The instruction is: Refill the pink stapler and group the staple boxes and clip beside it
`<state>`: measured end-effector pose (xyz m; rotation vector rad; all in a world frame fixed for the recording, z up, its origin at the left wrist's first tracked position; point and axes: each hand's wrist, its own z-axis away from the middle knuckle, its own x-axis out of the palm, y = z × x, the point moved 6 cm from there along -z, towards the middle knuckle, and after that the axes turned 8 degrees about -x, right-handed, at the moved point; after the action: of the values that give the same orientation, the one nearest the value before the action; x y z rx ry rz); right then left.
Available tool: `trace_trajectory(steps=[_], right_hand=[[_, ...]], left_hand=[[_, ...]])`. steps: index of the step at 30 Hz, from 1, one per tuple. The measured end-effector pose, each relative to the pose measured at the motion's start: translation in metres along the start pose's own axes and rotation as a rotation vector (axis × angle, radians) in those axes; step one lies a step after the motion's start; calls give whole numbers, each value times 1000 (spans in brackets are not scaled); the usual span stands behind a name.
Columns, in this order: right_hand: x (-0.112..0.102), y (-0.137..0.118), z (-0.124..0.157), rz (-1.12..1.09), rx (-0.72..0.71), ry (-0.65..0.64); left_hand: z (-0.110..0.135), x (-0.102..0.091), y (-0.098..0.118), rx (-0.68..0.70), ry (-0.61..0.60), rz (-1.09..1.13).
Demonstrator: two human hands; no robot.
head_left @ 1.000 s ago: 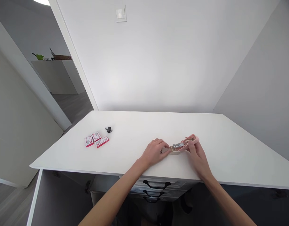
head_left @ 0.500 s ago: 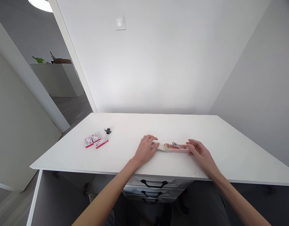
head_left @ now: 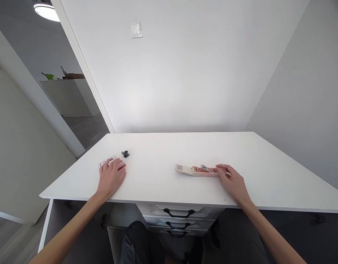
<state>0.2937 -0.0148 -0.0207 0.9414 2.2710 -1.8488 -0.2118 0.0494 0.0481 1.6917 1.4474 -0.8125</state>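
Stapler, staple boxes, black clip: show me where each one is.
stapler (head_left: 191, 170), head view, cream opened arm
staple boxes (head_left: 120, 165), head view, red edge by left hand (head_left: 111, 178)
black clip (head_left: 125, 154), head view, its middle

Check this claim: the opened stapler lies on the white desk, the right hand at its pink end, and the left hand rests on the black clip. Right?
Not quite. The head view shows the left hand on the red-and-white staple boxes; the black clip lies beyond, untouched. The rest holds.

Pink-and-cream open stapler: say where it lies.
Head view: the pink-and-cream stapler lies open on the white table, right of centre, pink end at the right hand.
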Motion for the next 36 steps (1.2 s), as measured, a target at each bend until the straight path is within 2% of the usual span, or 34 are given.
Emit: trace_trajectory(steps=[4, 7, 11, 19, 24, 26, 28, 29, 31, 36], right_hand=[[-3, 1, 0, 51, 5, 28], [-8, 1, 2, 68, 13, 70], [-10, 0, 3, 79, 25, 67], [-11, 2, 1, 59, 16, 100], [-24, -4, 7, 40, 1, 266], [-26, -13, 13, 54, -53, 334], [-21, -26, 20, 43, -126, 347], [-15, -34, 23, 20, -154, 317], [4, -50, 30, -42, -206, 177], [65, -97, 49, -168, -366, -375]], left_hand=[[11, -5, -12, -36, -79, 3], [16, -4, -1, 15, -145, 141], [21, 3, 21, 62, -290, 311], [21, 12, 32, -73, -341, 426], [29, 7, 65, -90, -436, 636], [30, 6, 81, -111, -460, 753], [31, 9, 97, -125, -489, 849], [31, 12, 104, -126, -507, 883], [31, 17, 117, -121, -539, 920], [32, 23, 136, -53, -580, 967]])
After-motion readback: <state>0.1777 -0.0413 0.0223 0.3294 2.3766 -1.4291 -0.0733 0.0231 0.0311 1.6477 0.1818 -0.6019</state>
